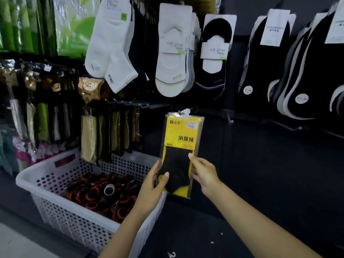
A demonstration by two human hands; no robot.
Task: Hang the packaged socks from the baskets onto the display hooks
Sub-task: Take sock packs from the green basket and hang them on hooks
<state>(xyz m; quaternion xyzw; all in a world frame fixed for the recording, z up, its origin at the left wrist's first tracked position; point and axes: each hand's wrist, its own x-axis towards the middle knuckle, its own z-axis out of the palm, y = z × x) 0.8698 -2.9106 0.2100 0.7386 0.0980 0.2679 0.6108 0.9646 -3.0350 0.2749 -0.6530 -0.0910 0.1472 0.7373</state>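
The sock packet (181, 138) is pinched low down by both hands. It is gripped at its lower left edge by the left hand (152, 185), with the thumb laid across the front and the fingers hidden behind. Its right edge is gripped by the right hand (202, 172), thumb tip pressed on the front and fingers curled behind. The packet is held upright, slightly tilted, before the dark display panel, just right of the white perforated basket (28, 180), in which black and orange-red items are heaped. A clear sleeve is seen, with a yellow card printed in black characters, a black sock showing across the lower half and a white hanger tab (184, 111) at the top. Whether the tab is on a hook cannot be told. A bare hook (229, 119) is seen just right of the tab. Farther up, white liner socks (171, 53) and a black liner sock (214, 53) are hung on cards
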